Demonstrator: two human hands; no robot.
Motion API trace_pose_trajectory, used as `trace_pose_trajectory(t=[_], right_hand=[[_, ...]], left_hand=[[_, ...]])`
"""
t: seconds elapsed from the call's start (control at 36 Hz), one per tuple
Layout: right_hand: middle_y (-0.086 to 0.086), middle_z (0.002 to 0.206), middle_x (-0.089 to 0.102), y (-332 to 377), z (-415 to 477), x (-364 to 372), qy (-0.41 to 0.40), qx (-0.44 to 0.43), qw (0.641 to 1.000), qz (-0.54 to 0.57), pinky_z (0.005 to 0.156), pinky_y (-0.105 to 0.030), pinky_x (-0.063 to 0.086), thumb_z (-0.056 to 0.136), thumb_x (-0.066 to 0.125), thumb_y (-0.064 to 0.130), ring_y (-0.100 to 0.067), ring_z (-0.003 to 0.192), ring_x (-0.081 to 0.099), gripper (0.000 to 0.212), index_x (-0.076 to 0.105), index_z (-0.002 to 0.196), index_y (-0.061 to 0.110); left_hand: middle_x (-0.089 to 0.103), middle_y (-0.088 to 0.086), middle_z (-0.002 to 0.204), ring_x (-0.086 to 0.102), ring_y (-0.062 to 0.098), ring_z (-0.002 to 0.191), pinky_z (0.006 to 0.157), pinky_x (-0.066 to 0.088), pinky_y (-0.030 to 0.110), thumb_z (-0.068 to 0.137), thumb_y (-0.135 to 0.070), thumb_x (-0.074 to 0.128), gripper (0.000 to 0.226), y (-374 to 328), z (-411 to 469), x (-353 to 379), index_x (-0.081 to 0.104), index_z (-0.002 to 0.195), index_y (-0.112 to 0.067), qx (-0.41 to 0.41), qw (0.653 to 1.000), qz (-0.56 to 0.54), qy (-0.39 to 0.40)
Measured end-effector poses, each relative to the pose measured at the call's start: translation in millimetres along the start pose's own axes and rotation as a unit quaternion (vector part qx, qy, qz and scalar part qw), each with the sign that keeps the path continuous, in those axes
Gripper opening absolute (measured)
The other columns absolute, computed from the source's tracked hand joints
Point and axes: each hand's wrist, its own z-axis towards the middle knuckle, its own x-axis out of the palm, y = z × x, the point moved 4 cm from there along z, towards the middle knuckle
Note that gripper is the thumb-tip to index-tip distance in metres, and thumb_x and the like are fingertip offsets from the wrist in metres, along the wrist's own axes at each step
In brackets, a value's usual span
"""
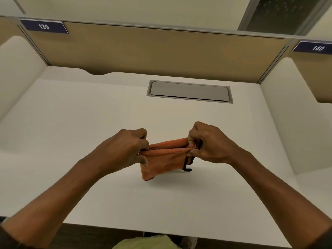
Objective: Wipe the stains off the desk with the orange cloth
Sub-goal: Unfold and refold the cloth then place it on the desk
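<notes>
Orange cloth stretched between left hand, right hand, above desk

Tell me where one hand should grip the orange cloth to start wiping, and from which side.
Grip the bunched top fold of the orange cloth, coming from above. It hangs stretched between the left hand and the right hand, its lower corner near the desk. Probably lay it flat first, then press a palm on the middle.

Head view looks forward and down, seemingly close over the desk.
</notes>
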Motion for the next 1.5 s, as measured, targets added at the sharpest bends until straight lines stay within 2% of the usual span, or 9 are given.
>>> trace_pose_trajectory(t=[0.17, 0.31, 0.53, 0.58, 0.67, 0.78, 0.94, 1.25, 1.5], right_hand=[[0.012, 0.085, 0.059, 9.7, -1.0, -14.3, 0.031, -0.008, 0.999, 0.017, 0.067, -0.026, 0.048, 0.072, 0.083, 0.037, -0.008, 0.078, 0.058, 0.024, 0.060, 0.073, 0.029], [0.009, 0.079, 0.062, 13.2, 6.6, -17.1, 0.057, -0.004, 0.998, 0.013, 0.065, -0.030, 0.051, 0.070, 0.081, 0.030, -0.008, 0.073, 0.061, 0.021, 0.061, 0.064, 0.027], [0.007, 0.073, 0.068, 20.7, 21.8, -33.3, 0.035, -0.050, 0.998, 0.023, 0.066, -0.041, 0.057, 0.078, 0.082, 0.033, -0.013, 0.070, 0.064, 0.022, 0.062, 0.074, 0.023], [0.008, 0.076, 0.065, 25.2, 27.4, -36.1, 0.036, -0.070, 0.997, 0.015, 0.067, -0.041, 0.055, 0.080, 0.079, 0.033, -0.012, 0.072, 0.061, 0.021, 0.060, 0.078, 0.025], [0.014, 0.084, 0.064, 26.9, 36.9, -40.7, 0.046, -0.076, 0.996, 0.014, 0.070, -0.039, 0.056, 0.083, 0.078, 0.036, -0.010, 0.079, 0.060, 0.018, 0.062, 0.089, 0.032], [0.014, 0.088, 0.064, 29.1, 49.2, -41.3, 0.069, -0.079, 0.994, 0.027, 0.072, -0.039, 0.056, 0.087, 0.078, 0.039, -0.010, 0.082, 0.061, 0.017, 0.065, 0.098, 0.036], [0.010, 0.084, 0.067, 35.4, 70.7, -37.1, 0.073, -0.066, 0.995, 0.003, 0.069, -0.041, 0.055, 0.084, 0.082, 0.047, -0.010, 0.077, 0.061, 0.022, 0.071, 0.091, 0.029], [0.011, 0.081, 0.069, 52.3, 109.1, -30.1, 0.079, -0.053, 0.995, 0.018, 0.071, -0.043, 0.060, 0.072, 0.091, 0.045, -0.012, 0.078, 0.068, 0.027, 0.073, 0.068, 0.027], [0.009, 0.078, 0.072, 67.2, 142.0, -45.4, 0.084, -0.034, 0.995, -0.039, 0.073, -0.042, 0.060, 0.071, 0.091, 0.033, -0.010, 0.076, 0.069, 0.019, 0.075, 0.069, 0.023]], left_hand=[[0.061, -0.003, 0.082, 0.053, 0.017, 0.053, 0.047, 0.049, 0.035, 0.078, -0.039, 0.094, 0.027, 0.7, 4.8, -18.4, 0.079, 0.083, -0.017, 0.001, 0.998, 0.062, -0.026], [0.055, -0.002, 0.074, 0.039, 0.016, 0.048, 0.048, 0.030, 0.029, 0.082, -0.049, 0.088, 0.038, -4.1, 10.6, -16.8, 0.071, 0.074, -0.016, 0.025, 0.994, 0.098, -0.030], [0.054, -0.003, 0.076, 0.039, 0.014, 0.047, 0.044, 0.028, 0.022, 0.090, -0.065, 0.060, 0.049, 10.3, 11.1, -31.8, 0.067, 0.076, -0.018, 0.039, 0.993, 0.094, -0.056], [0.058, -0.001, 0.083, 0.042, 0.013, 0.050, 0.047, 0.026, 0.019, 0.090, -0.063, 0.063, 0.047, 16.8, 13.8, -36.5, 0.069, 0.078, -0.018, 0.030, 0.994, 0.090, -0.056], [0.062, -0.001, 0.096, 0.057, 0.018, 0.061, 0.052, 0.047, 0.030, 0.086, -0.056, 0.076, 0.039, 34.2, 15.7, -45.6, 0.071, 0.083, -0.018, 0.004, 0.997, 0.047, -0.057], [0.069, -0.004, 0.082, 0.063, 0.018, 0.064, 0.057, 0.053, 0.034, 0.081, -0.046, 0.087, 0.033, 53.2, 17.1, -54.5, 0.072, 0.083, -0.017, -0.012, 0.998, 0.010, -0.053], [0.058, -0.015, 0.070, 0.051, -0.004, 0.059, 0.056, 0.038, 0.020, 0.076, -0.032, 0.096, 0.027, 72.0, 18.0, -65.9, 0.074, 0.082, -0.017, -0.017, 0.997, -0.013, -0.074], [0.061, -0.009, 0.062, 0.054, 0.014, 0.053, 0.054, 0.047, 0.031, 0.077, -0.039, 0.095, 0.034, 105.8, 13.8, -67.7, 0.071, 0.075, -0.016, -0.040, 0.996, 0.007, -0.079], [0.056, -0.004, 0.062, 0.045, 0.021, 0.048, 0.052, 0.031, 0.026, 0.084, -0.053, 0.083, 0.044, 132.5, 7.9, -74.7, 0.062, 0.071, -0.016, 0.033, 0.994, 0.069, -0.073]])
